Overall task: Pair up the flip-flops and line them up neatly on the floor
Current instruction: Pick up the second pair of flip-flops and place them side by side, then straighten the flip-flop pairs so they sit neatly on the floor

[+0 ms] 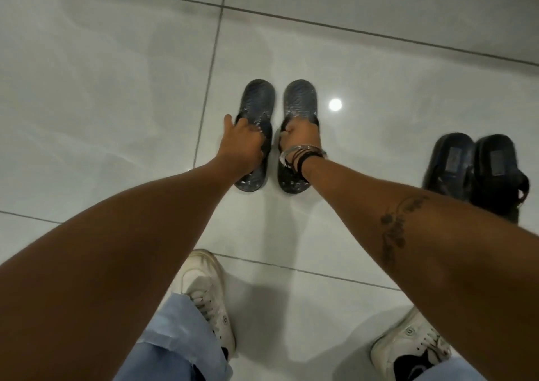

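Observation:
Two dark grey patterned flip-flops lie side by side on the white tiled floor, toes pointing away from me. My left hand (243, 141) grips the strap of the left flip-flop (258, 97). My right hand (299, 134), with bracelets at the wrist, grips the strap of the right flip-flop (300, 97). Both soles look flat on the tiles, a narrow gap between them. A second pair of black flip-flops (472, 170) stands together at the right, close to my right forearm.
Glossy white floor tiles (116, 89) with grey grout lines stretch all around. My two feet in white sneakers (204, 293) stand at the bottom, below the flip-flops. A bright lamp reflection (335, 105) shines on the floor right of the pair.

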`<state>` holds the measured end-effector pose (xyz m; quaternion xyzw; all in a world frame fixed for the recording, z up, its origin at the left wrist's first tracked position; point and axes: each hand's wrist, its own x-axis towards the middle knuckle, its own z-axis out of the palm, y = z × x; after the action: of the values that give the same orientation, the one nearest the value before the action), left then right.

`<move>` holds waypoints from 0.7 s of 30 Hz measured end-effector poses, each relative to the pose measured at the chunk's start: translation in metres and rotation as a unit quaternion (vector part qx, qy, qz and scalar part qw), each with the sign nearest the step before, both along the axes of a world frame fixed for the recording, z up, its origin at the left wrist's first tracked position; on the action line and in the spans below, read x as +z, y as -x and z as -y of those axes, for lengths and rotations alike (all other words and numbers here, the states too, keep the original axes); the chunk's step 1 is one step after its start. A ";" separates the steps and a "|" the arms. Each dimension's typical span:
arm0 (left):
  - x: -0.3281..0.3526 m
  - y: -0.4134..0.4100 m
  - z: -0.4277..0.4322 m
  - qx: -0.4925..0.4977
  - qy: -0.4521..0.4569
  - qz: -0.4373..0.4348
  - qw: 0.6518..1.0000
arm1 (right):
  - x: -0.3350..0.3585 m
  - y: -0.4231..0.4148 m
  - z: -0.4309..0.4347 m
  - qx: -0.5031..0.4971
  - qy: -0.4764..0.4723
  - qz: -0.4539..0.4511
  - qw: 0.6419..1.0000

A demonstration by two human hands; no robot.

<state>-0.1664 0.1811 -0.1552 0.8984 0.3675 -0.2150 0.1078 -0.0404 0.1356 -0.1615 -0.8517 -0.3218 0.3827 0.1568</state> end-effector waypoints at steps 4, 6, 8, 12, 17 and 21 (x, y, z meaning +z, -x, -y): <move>0.008 -0.031 0.019 0.049 -0.027 0.090 0.994 | 0.026 -0.033 0.039 0.013 -0.089 0.042 0.995; 0.011 -0.049 0.030 0.049 -0.030 0.128 0.990 | 0.029 -0.064 0.061 0.026 -0.082 0.089 0.992; 0.012 -0.070 0.044 0.030 -0.002 0.150 0.988 | 0.026 -0.106 0.087 0.043 -0.026 0.161 0.986; 0.008 -0.153 0.094 0.017 0.065 0.127 0.990 | 0.015 -0.224 0.177 -0.012 0.174 0.253 0.952; -0.024 -0.246 0.132 0.000 0.099 0.070 0.993 | -0.010 -0.296 0.252 -0.016 0.315 0.228 0.921; -0.051 -0.280 0.146 0.038 0.108 0.007 0.993 | -0.027 -0.303 0.273 -0.037 0.314 0.198 0.928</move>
<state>0.1140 0.0353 -0.2062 0.8685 0.3751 -0.2429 0.2145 0.2630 -0.1373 -0.1884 -0.9269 -0.1782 0.2821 -0.1717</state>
